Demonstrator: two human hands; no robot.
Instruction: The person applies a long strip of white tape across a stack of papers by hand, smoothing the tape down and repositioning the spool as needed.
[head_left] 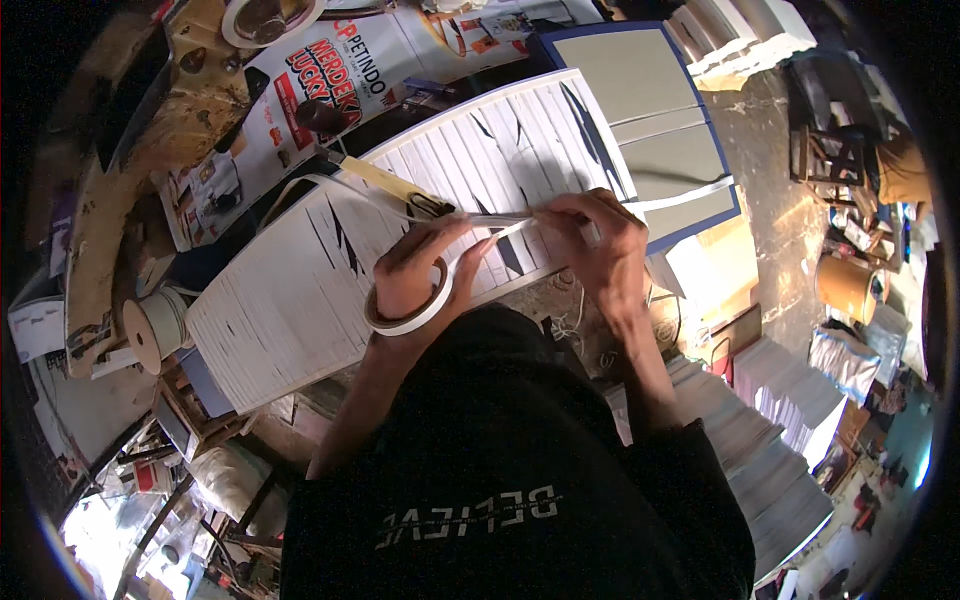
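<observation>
L hand [428, 250] pinching white strip [680, 200], w/ tape roll [410, 322] looped round it. R hand [608, 240] also pinching strip, just beside L. Strip runs btwn the two, above white stack [280, 300], w/ one end out past R hand over grey board [620, 80] w/ blue edging. Can't tell if strip joins roll. Yellowish tool [385, 182] nr L fingertips. Spool [142, 335] at stack's L end; paper piles [740, 470] lower R.
</observation>
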